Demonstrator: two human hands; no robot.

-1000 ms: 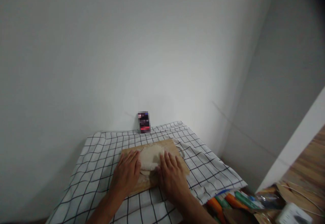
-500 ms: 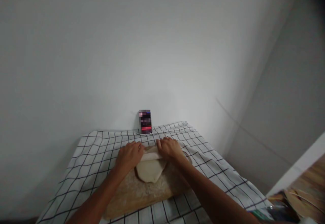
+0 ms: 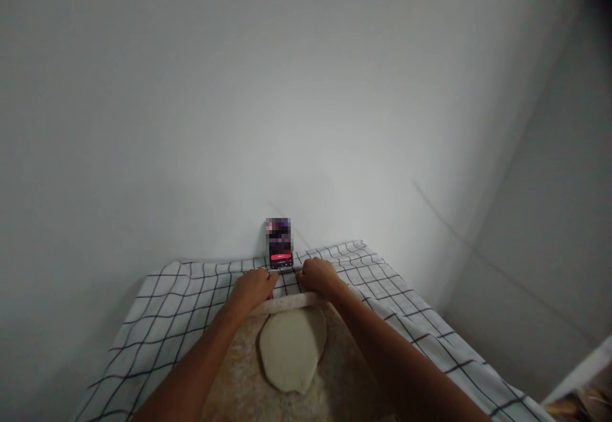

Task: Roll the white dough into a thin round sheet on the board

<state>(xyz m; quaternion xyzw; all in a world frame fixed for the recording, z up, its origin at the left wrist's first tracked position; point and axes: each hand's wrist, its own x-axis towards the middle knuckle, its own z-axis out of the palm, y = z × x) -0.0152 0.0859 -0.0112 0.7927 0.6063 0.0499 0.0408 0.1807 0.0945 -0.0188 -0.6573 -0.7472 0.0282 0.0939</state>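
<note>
A pale, floury rolling pin lies across the far end of a wooden board, its ends hidden under my wrists. My left hand is over the pin's left side with fingers curled down. On the right side, my right hand is closed the same way, knuckles facing away from me. Both hands reach slightly past the pin, so their exact contact is partly hidden. Just on my side of the pin, a flat, roughly round sheet of dough rests on the flour-dusted board.
A phone with a lit screen leans against the white wall behind the hands. A white checked cloth covers the table. Some blurred items are at the lower right.
My hands and the rolling pin have moved away from me, toward the board's far edge and the phone. More of the dough sheet now shows. The view has shifted slightly.
</note>
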